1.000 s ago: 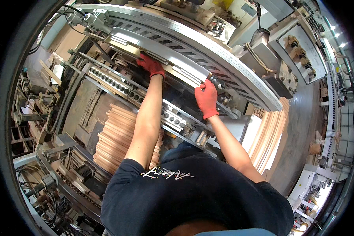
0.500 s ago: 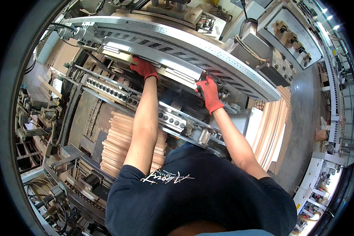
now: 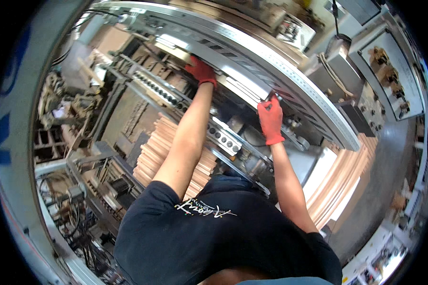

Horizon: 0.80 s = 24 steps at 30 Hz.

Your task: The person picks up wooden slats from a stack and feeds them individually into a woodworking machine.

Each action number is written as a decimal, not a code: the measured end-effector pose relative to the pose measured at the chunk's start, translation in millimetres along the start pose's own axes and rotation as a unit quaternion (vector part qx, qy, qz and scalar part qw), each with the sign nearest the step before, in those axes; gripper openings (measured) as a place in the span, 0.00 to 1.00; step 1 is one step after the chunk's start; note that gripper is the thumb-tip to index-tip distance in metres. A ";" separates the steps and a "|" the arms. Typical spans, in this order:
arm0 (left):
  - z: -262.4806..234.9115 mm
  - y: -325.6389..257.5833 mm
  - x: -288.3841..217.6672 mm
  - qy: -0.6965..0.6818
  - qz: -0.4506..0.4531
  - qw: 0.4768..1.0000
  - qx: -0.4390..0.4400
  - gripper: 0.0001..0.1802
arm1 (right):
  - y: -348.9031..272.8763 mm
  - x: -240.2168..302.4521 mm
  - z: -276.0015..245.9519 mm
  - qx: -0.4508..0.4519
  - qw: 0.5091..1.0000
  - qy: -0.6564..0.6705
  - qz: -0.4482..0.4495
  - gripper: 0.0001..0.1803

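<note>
A: Where's each hand rel. to the long metal rail [image 3: 290, 80]?

B: Both up under it, red gloves on. Left hand [image 3: 202, 71] is at the rail's lower edge, on the pale strip [image 3: 242, 80] that runs just beneath. Fingers are tucked behind the strip, so I can't tell if it's gripping or just pressing.

A: Right hand [image 3: 271, 121]?

B: Further along the rail, same lower edge. Fingers are bunched tight, pinching a small dark piece [image 3: 272, 97] right against the rail. Can't tell what it is, too small.

A: Step in hand?

B: Prob. fitting or adjusting that strip under the rail. Left looks to be steadying it while right works the dark piece.

A: What does the next move call for?

B: I'd say keep the strip flush to the rail and keep the arms clear of the bar with holes [image 3: 176, 97] below it. Wood stack [image 3: 152, 152] lies well below the rail, no one touching it.
</note>
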<state>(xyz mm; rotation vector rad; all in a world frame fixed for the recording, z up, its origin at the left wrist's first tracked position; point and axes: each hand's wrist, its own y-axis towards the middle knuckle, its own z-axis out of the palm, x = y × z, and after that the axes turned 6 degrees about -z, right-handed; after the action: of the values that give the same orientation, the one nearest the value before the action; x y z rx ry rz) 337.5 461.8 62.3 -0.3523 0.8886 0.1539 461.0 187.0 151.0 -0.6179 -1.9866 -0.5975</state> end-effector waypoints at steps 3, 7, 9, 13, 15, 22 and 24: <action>21.8 -17.2 -9.9 0.295 0.032 0.945 -0.134 0.42 | -4.9 5.2 -12.9 0.032 0.986 0.143 0.081 0.24; 29.9 -22.2 -18.6 0.186 0.006 0.978 -0.099 0.42 | -31.1 -5.9 -28.2 0.013 0.997 0.072 0.030 0.23; 27.1 -24.9 -20.1 0.202 -0.004 0.974 -0.103 0.41 | -55.0 -4.5 -35.9 0.021 0.998 0.004 -0.062 0.19; 24.6 -21.3 -14.6 0.122 -0.010 0.990 -0.068 0.39 | -101.8 14.6 -48.1 0.165 0.985 -0.002 -0.050 0.18; 33.9 -29.0 -14.7 0.199 -0.014 0.975 -0.093 0.39 | -119.3 -6.1 -44.0 0.181 0.962 -0.107 -0.174 0.19; 3.4 14.0 -11.3 0.143 -0.015 0.989 -0.021 0.45 | -119.4 -4.7 -38.3 0.239 0.947 -0.152 -0.152 0.19; 3.9 13.4 -8.5 0.177 -0.036 0.983 -0.029 0.47 | -114.9 3.1 -40.8 0.198 0.971 -0.074 -0.108 0.18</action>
<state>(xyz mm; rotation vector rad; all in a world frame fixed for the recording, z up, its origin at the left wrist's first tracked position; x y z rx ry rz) 331.3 475.8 68.0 -0.4757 1.2218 0.0502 412.5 75.1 153.5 -0.2064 -2.2499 -0.2718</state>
